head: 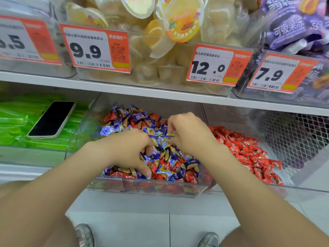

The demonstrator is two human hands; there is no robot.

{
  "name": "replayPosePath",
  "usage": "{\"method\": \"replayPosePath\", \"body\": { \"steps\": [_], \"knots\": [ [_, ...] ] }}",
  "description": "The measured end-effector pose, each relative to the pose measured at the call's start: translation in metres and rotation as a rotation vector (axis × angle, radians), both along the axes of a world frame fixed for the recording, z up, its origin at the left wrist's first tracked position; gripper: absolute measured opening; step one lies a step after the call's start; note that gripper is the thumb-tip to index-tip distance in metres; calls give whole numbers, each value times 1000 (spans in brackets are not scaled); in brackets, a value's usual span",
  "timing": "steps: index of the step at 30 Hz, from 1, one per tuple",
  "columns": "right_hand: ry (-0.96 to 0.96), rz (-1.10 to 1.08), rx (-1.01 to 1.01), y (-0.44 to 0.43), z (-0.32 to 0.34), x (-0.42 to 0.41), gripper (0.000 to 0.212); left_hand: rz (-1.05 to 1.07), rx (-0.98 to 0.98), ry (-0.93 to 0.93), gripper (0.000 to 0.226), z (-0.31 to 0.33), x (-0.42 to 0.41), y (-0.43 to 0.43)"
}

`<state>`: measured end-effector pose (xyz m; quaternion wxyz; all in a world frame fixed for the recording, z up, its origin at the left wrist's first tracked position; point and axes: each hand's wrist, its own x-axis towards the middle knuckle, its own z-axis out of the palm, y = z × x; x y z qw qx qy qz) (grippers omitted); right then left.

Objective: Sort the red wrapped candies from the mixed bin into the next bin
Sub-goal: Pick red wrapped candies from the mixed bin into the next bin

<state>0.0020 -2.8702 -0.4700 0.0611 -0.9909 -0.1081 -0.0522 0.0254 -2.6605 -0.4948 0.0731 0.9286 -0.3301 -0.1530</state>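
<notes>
Head view looks down on both hands working inside the mixed bin (142, 188). The left hand (130, 150) sits over the bin's near-left part, fingers curled down into the pile. The right hand (187, 132) is over the bin's middle-right, its fingertips bunched together among the wrappers. Whether either hand actually has a candy pinched I cannot tell, since the fingertips are buried.

The red wrapped candies (190, 175) lie scattered through the bin, mostly along its front wall and at its back left, mixed with blue wrapped candies (110, 130). More red ones are already heaped in the next bin (240, 190), directly right of the mixed bin.

These pieces look small and light, with glossy, crinkly film that probably slips under a flat press. The flared wrapper ends seem the surest place to pinch; several could likely be scooped loosely in a cupped palm. They should tolerate dropping.

A clear divider wall rises at the mixed bin's right side, so each transfer has to lift over it. The shelf (142, 90) above the bin limits headroom at the back, while the front is open. Left of the bin, a phone (51, 119) rests on green packets (12, 122), away from the path.
</notes>
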Motion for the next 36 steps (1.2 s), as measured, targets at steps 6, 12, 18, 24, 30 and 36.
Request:
{"method": "replayPosePath", "body": {
  "steps": [6, 12, 18, 24, 30, 36],
  "knots": [
    [559, 121, -140, 0, 8, -21, 40, -33, 95, -182, 34, 3, 5, 0],
    [409, 139, -153, 3, -9, -6, 38, -94, -25, -228, 39, 1, 1, -3],
    [93, 63, 39, -6, 1, -10, 27, -187, -72, 14, 62, -11, -9, -18],
    [260, -147, -60, -3, 5, -42, 17, -201, 184, -285, 57, -10, 6, -20],
    [273, -296, 128, 21, -3, -43, 30, 28, 164, -252, 50, -3, 12, -3],
    [295, -603, 313, 33, -18, 18, 58, 326, -61, -78, 48, 9, 25, 8]
  ]
}}
